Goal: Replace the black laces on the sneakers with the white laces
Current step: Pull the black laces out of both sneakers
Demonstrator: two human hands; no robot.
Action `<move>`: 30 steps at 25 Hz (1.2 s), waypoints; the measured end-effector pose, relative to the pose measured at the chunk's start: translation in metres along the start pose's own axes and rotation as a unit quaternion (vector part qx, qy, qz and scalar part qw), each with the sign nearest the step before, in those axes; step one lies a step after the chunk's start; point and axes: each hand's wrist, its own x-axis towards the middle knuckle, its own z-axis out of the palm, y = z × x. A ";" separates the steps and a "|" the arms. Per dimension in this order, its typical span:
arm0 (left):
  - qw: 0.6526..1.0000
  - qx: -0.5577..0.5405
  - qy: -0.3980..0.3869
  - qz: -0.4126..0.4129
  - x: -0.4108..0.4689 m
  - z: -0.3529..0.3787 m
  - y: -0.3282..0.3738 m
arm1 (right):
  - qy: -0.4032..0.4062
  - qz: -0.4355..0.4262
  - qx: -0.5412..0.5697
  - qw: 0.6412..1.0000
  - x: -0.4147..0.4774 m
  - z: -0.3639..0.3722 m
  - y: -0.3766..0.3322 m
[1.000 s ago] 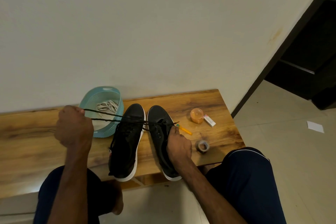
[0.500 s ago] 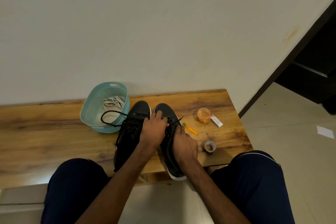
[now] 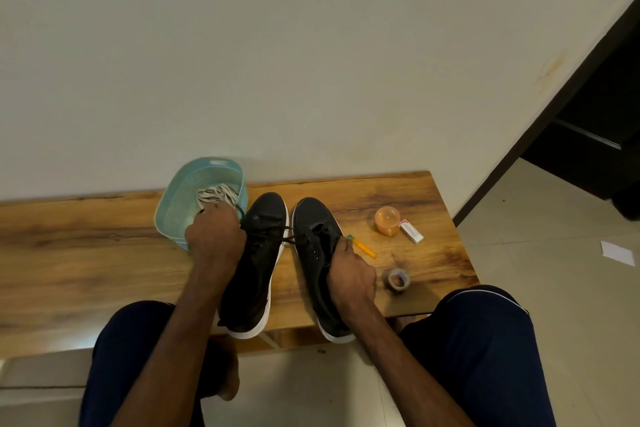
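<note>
unlacing: as i read it, the step in hand is drawing the black lace [image 3: 277, 230] out of the right sneaker [image 3: 313, 253]; none of the white lacing has begun.
left hand: the left hand [image 3: 214, 236] is balled into a fist with the lace gripped inside, its fingers [image 3: 225, 217] fully curled, over the near right rim of the teal basket [image 3: 180, 198].
right hand: the right hand [image 3: 351, 276] grips the right sneaker's right side, fingers [image 3: 341, 246] hooked over the edge, pinning it to the wooden bench [image 3: 86, 253].
black lace: it runs taut from the right sneaker's far eyelets, leftward across the left sneaker [image 3: 256, 270], into the left fist.
left sneaker: it lies just left of its mate, toe far, and looks laced in black too (too dark to be sure).
white laces: the white laces [image 3: 216, 196] lie heaped in the basket, just beyond the left knuckles; i cannot tell if they touch.
next move: probably a regrip nearer the eyelets and another leftward pull, with the right hand bracing so the shoe doesn't slide.
off to the right: a yellow pen [image 3: 363, 248], a tape roll [image 3: 397, 279], an orange ball [image 3: 387, 220] and a small box [image 3: 411, 232], all untouched.
</note>
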 end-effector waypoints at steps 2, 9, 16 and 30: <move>0.998 0.013 -0.042 0.041 -0.021 0.007 0.009 | 0.007 -0.059 0.063 0.996 0.003 -0.005 0.001; 0.957 -0.135 -0.175 0.189 -0.089 0.060 0.063 | -0.037 -0.194 -0.024 0.980 0.044 -0.025 -0.001; 0.964 -0.201 -0.127 0.117 -0.093 0.095 0.072 | 0.052 -0.048 0.333 0.940 0.047 0.001 -0.005; 0.964 -0.240 -0.069 0.087 -0.095 0.110 0.072 | -0.032 -0.164 -0.033 0.985 0.049 -0.030 -0.003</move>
